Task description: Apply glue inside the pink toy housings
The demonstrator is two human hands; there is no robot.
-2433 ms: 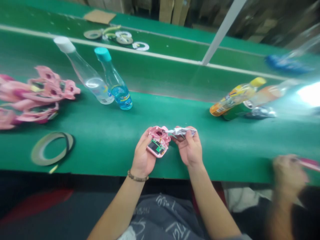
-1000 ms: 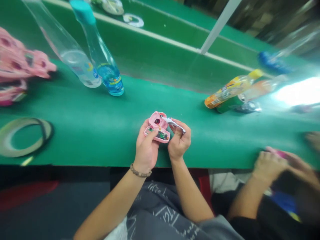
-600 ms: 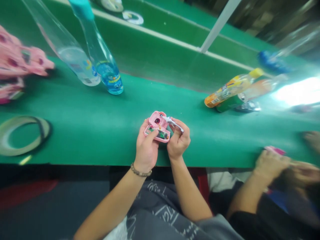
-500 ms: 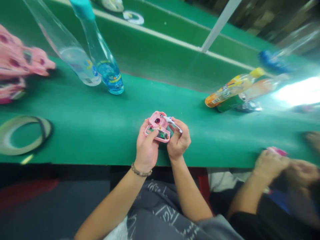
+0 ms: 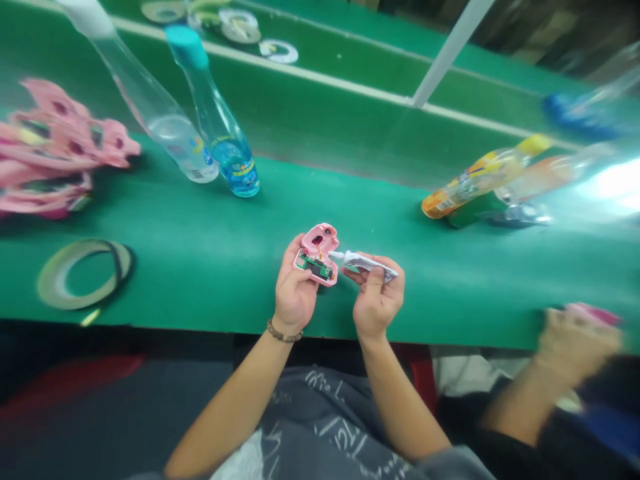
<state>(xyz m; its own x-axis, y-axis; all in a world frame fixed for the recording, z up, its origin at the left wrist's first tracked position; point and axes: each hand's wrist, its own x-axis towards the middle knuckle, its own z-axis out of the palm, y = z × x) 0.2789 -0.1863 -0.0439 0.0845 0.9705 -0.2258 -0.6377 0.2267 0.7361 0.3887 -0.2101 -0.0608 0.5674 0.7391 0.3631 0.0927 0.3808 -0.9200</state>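
My left hand (image 5: 295, 288) grips a pink plastic casing (image 5: 318, 248), hinged open, with a green circuit board (image 5: 315, 267) set in its lower half. My right hand (image 5: 377, 300) pinches a crumpled silver tube of glue (image 5: 367, 264) between thumb and fingers. The tube's white nozzle (image 5: 336, 255) points left at the casing's edge and nearly touches it. My fingers hide part of the casing's underside.
A pile of pink casings (image 5: 60, 147) lies at left, near two upright-tilted plastic bottles (image 5: 220, 140) and a tape roll (image 5: 83, 275). Drink bottles (image 5: 480, 183) lie at right. A co-worker's hand (image 5: 577, 347) holds a pink piece at the belt's near edge.
My right hand has moved right, away from the casing, and the tube now lies nearly level. The casing has turned in my left hand, and the view has shifted slightly.
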